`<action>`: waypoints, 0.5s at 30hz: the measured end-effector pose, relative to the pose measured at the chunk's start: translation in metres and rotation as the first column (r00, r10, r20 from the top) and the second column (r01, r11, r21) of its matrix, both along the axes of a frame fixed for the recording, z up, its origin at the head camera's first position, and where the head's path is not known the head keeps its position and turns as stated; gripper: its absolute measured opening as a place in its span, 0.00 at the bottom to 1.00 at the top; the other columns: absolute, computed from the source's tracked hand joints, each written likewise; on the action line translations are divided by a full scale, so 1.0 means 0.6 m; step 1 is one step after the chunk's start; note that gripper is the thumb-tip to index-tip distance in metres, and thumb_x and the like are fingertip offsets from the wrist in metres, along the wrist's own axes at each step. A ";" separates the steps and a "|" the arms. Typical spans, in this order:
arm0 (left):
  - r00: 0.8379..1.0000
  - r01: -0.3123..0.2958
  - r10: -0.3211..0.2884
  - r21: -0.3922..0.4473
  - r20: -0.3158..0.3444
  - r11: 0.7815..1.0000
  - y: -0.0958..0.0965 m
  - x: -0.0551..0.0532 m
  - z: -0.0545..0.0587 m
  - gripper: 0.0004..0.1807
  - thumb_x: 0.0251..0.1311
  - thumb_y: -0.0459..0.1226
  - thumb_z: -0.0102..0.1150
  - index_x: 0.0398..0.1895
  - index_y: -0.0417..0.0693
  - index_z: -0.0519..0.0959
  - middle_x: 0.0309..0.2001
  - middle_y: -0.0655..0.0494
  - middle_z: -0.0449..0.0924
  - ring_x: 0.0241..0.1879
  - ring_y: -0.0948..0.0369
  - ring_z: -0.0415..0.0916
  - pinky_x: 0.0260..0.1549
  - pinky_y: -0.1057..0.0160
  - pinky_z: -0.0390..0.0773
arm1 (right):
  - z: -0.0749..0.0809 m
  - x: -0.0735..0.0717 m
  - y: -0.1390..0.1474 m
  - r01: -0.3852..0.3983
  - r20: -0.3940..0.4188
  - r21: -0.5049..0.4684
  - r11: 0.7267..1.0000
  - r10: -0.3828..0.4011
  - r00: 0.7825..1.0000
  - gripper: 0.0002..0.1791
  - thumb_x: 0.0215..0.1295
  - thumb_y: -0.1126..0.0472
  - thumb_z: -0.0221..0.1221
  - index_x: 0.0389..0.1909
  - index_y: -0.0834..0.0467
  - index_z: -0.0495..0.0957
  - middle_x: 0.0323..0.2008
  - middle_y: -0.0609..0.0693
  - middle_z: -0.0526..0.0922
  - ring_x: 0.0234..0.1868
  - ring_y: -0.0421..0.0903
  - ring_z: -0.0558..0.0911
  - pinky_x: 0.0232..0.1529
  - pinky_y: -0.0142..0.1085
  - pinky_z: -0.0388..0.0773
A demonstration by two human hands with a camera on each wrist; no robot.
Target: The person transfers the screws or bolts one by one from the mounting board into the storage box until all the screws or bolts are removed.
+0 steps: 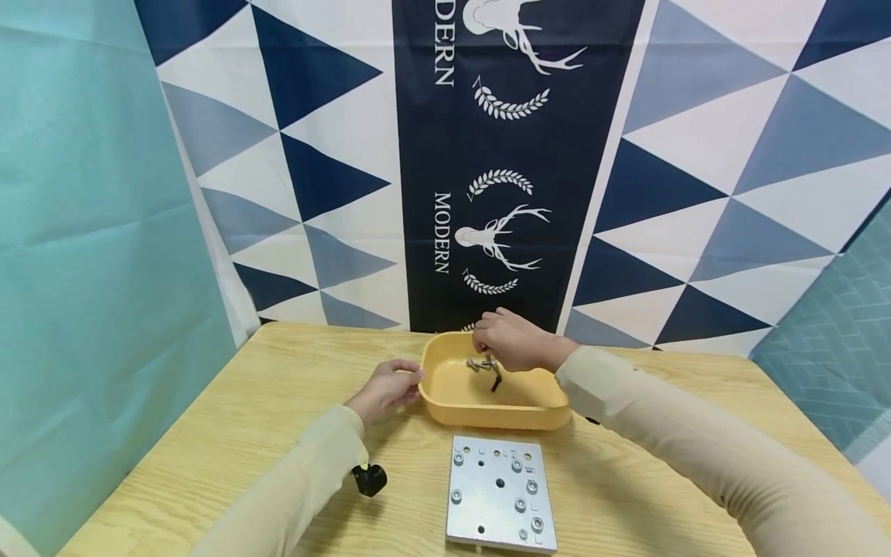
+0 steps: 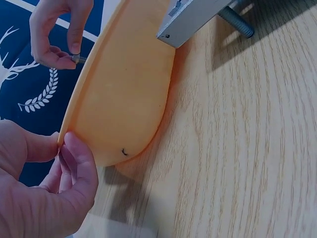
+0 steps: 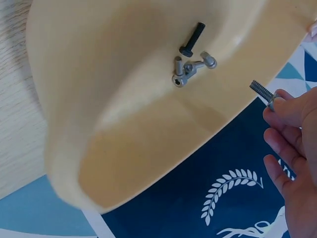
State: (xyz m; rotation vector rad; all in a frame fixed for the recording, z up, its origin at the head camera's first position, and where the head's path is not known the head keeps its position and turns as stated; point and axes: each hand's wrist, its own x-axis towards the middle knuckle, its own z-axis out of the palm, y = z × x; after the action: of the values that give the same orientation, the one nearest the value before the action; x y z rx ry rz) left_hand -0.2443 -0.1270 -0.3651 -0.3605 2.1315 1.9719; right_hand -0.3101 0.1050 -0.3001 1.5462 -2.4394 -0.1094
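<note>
At the far left, teal cloth (image 1: 104,232) is hanging beside the table (image 1: 292,371), whose left edge is slanting away from me, with wood stretching between that edge and my left sleeve (image 1: 299,472). My left hand (image 1: 388,387) is pinching the left rim of a yellow tray (image 1: 494,418) between thumb and fingers. The tray is sitting at the table's far middle, close to the patterned cloth (image 1: 605,155). On its floor, 1 black screw (image 3: 194,38) is lying just beside a small cluster of silver screws (image 3: 178,78), and more tray floor is extending to their right. Nearer me, a metal plate (image 1: 487,503) is facing the tray's near wall, a narrow strip of wood separating the 2. My right hand (image 1: 513,340) is hovering over the tray's far side, thumb and forefinger pinching a bolt (image 3: 261,91), its threaded end sticking out. My right sleeve (image 1: 682,441) is crossing the tray's right end, and wood is running from there to the right table edge.
</note>
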 end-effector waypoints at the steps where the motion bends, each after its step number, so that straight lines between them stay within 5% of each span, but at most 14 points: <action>1: 1.000 0.003 -0.003 0.000 0.000 1.000 0.001 0.000 -0.001 0.12 0.66 0.32 0.55 0.50 0.37 0.72 0.38 0.49 0.76 0.29 0.64 0.74 0.31 0.71 0.78 | 0.000 0.000 0.001 0.006 0.003 0.004 1.000 -0.006 1.000 0.09 0.53 0.72 0.60 0.30 0.54 0.79 0.28 0.45 0.78 0.34 0.43 0.72 0.33 0.33 0.61; 15: 0.999 0.014 -0.017 0.077 0.031 0.997 0.006 -0.004 0.004 0.14 0.66 0.29 0.53 0.53 0.33 0.71 0.39 0.48 0.74 0.27 0.64 0.72 0.27 0.74 0.76 | 0.004 -0.003 0.008 -0.007 -0.020 -0.015 1.000 0.007 1.000 0.08 0.53 0.72 0.59 0.29 0.55 0.78 0.28 0.45 0.78 0.33 0.44 0.72 0.33 0.33 0.61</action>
State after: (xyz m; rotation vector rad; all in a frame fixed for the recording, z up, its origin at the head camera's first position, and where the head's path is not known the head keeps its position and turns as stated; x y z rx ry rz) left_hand -0.2466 -0.1236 -0.3628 -0.3585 2.0268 2.0191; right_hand -0.3119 0.1096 -0.2980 1.5402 -2.4140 -0.1040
